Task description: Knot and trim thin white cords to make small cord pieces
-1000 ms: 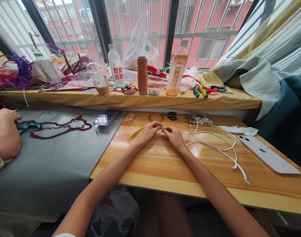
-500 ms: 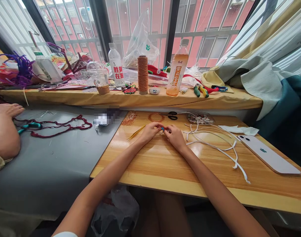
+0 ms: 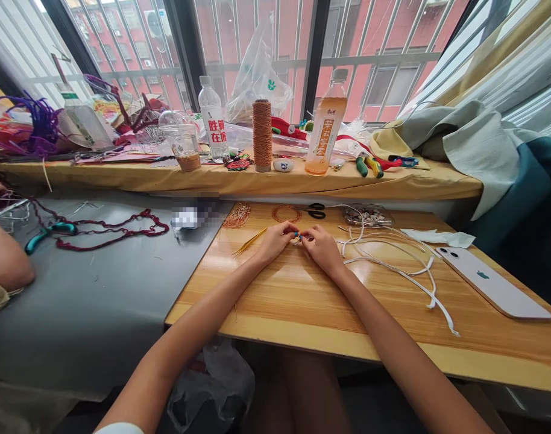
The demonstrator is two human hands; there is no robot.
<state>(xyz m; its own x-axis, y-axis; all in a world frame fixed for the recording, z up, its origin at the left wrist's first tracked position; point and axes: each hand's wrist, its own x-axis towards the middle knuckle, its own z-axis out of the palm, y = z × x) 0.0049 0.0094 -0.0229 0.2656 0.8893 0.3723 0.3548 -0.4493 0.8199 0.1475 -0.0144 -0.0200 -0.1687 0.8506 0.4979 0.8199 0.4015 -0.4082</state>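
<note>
Over the wooden table, my left hand [image 3: 278, 239] and my right hand [image 3: 319, 247] meet fingertip to fingertip, thumbs and index fingers pinched together. Small blue patches show at both thumb tips. What the fingers hold is too small to make out; a thin pale bit shows just below them. Beside my left hand lies a bundle of yellow strands [image 3: 249, 242]. White cords [image 3: 384, 265] curl across the wood to the right of my right hand. Beyond the hands are a coil of copper-coloured cord [image 3: 285, 213] and black-handled scissors [image 3: 316, 210].
A clear tray of small pieces [image 3: 368, 216] stands at the back, a tissue [image 3: 442, 237] and a phone [image 3: 495, 283] at right. On the ledge stand a thread spool [image 3: 262, 135] and bottles [image 3: 326, 129]. At left, another person's arm [image 3: 6, 256] is near teal-handled pliers [image 3: 52, 235] and dark red cord [image 3: 108, 241].
My hands stay together in nearly the same spot, with small shifts of the fingertips. The other person's hand at the left has drawn back toward the frame's edge, uncovering more of the pliers.
</note>
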